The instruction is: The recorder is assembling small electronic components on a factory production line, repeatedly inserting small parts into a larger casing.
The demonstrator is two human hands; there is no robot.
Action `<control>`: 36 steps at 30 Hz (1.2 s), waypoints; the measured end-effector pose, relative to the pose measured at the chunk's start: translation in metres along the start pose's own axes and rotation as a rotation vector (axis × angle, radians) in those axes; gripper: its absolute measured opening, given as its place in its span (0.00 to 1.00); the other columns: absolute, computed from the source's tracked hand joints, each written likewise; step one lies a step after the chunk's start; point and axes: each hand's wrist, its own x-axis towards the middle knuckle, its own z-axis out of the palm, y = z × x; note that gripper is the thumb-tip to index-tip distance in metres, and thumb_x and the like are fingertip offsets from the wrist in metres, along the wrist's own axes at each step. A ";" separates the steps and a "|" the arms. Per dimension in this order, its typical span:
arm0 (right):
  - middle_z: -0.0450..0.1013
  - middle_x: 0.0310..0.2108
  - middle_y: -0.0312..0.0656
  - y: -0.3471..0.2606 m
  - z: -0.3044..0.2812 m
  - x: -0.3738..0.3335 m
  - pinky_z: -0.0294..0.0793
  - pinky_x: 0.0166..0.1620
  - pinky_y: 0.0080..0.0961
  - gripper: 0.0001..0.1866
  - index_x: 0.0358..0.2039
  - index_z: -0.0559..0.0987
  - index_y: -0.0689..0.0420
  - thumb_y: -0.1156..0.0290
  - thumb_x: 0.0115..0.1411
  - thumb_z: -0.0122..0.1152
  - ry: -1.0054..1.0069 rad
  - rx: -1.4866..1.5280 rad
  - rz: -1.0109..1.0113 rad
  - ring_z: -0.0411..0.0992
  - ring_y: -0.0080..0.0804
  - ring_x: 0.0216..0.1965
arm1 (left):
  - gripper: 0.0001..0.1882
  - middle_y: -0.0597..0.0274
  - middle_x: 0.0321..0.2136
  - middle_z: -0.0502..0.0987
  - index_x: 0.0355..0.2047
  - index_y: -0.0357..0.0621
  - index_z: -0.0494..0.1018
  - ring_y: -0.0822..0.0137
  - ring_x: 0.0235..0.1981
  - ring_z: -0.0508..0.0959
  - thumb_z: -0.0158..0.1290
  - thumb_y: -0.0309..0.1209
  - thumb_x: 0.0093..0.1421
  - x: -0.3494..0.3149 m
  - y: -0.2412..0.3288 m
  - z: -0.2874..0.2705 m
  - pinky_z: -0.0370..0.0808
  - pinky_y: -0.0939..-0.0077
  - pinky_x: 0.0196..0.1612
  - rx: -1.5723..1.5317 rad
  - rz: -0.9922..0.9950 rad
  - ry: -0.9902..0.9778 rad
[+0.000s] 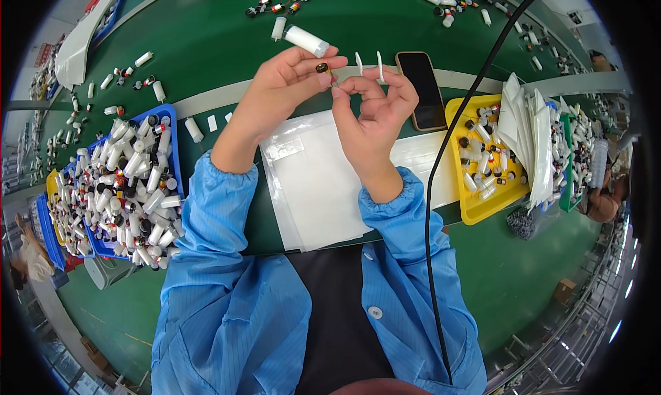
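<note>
head: smooth white cylinder (303, 39)

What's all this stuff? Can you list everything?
Large tube: one, white, top middle
Small part: one, black-topped, top middle
Strips: two, white, top middle
Phone: one, black, right of strips
Plastic bag: at least one, clear and white, centre
Blue bin: at least one, blue, left
Yellow tray: at least one, yellow, right
Small tubes: many, mostly white, both sides
Sheets: several, white, right
Cable: one, black, right
Table: one, green, beneath
Far edges: too small to tell
Sleeves: two, blue, lower middle
Left hand: one, bare, pinching the small part
Right hand: one, bare, beside the left
</note>
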 end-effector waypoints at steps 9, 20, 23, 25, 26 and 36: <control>0.67 0.44 0.44 -0.008 -0.006 0.004 0.71 0.51 0.27 0.29 0.52 0.61 0.57 0.90 0.55 0.61 0.018 0.111 0.044 0.72 0.26 0.41 | 0.21 0.51 0.50 0.79 0.58 0.35 0.68 0.66 0.48 0.80 0.52 0.20 0.64 -0.002 0.009 -0.004 0.78 0.74 0.52 -0.078 -0.002 0.030; 0.76 0.47 0.53 -0.028 -0.015 0.026 0.69 0.39 0.19 0.24 0.55 0.63 0.56 0.83 0.61 0.60 -0.028 0.734 0.765 0.73 0.23 0.40 | 0.18 0.56 0.45 0.81 0.55 0.35 0.72 0.68 0.48 0.80 0.54 0.19 0.63 -0.004 0.008 -0.004 0.78 0.76 0.51 0.039 0.063 0.011; 0.78 0.44 0.51 -0.022 -0.015 0.025 0.69 0.37 0.18 0.24 0.54 0.62 0.57 0.82 0.61 0.61 -0.005 0.664 0.783 0.74 0.23 0.39 | 0.21 0.55 0.50 0.78 0.57 0.32 0.69 0.66 0.51 0.79 0.50 0.15 0.63 -0.003 0.003 -0.003 0.78 0.72 0.55 0.041 0.080 -0.027; 0.78 0.43 0.50 -0.020 -0.014 0.023 0.69 0.36 0.17 0.23 0.52 0.62 0.57 0.82 0.61 0.62 0.025 0.588 0.789 0.74 0.23 0.39 | 0.21 0.54 0.51 0.77 0.57 0.32 0.69 0.65 0.52 0.79 0.50 0.14 0.63 -0.003 0.004 -0.003 0.77 0.71 0.56 0.117 0.062 -0.028; 0.78 0.43 0.50 -0.021 -0.012 0.023 0.69 0.37 0.17 0.23 0.52 0.62 0.56 0.82 0.61 0.62 0.019 0.574 0.775 0.75 0.23 0.39 | 0.21 0.54 0.52 0.77 0.57 0.32 0.69 0.65 0.52 0.78 0.49 0.14 0.63 -0.003 0.005 -0.003 0.77 0.71 0.56 0.154 0.054 -0.030; 0.76 0.37 0.43 -0.026 0.001 0.020 0.66 0.32 0.14 0.19 0.49 0.66 0.59 0.83 0.60 0.61 0.125 0.479 0.637 0.71 0.18 0.32 | 0.20 0.53 0.53 0.77 0.57 0.32 0.70 0.65 0.52 0.79 0.51 0.17 0.65 -0.005 0.003 -0.003 0.78 0.72 0.54 0.038 0.074 -0.105</control>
